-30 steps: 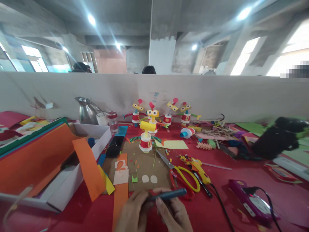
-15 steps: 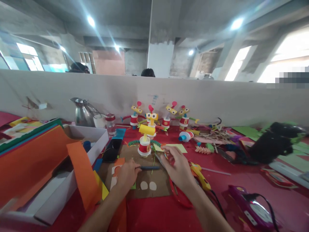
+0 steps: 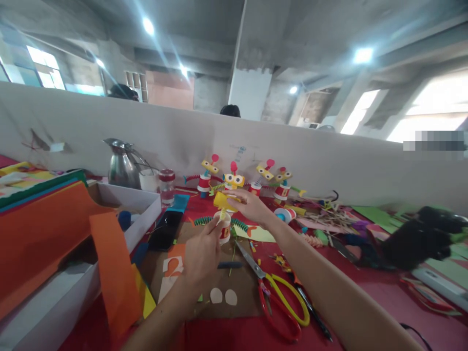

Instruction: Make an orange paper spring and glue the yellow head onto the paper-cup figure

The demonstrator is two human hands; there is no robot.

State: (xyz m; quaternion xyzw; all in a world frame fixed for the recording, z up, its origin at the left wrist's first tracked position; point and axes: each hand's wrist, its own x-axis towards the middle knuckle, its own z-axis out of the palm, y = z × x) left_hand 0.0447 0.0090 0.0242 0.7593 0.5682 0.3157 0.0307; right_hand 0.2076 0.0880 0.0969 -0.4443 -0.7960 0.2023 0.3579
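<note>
A paper-cup figure (image 3: 225, 234) with green folded-paper arms stands on a brown cardboard sheet (image 3: 248, 304). My left hand (image 3: 203, 251) is closed at its neck and cup rim, the fingertips partly hidden. Above, my right hand (image 3: 250, 205) grips the yellow paper tube (image 3: 221, 201) that forms its head. A dark pen-like stick (image 3: 229, 265) lies on the cardboard below the figure. Two white paper ovals (image 3: 216, 296) are nearer to me. Beneath my right forearm rest open scissors (image 3: 272, 287) with red and yellow handles.
Several similar figures (image 3: 234, 180) stand along the white partition (image 3: 183, 131). At left are a white box (image 3: 149, 207), orange sheets (image 3: 113, 273), a phone (image 3: 166, 229), a glass jar (image 3: 167, 187) and a metal jug (image 3: 123, 165). Sticks and scraps (image 3: 321, 209) lie at right.
Both hands have moved up to the figure. My left hand has left the dark stick, and my right hand has risen from beside the scissors to the yellow tube, uncovering the scissors.
</note>
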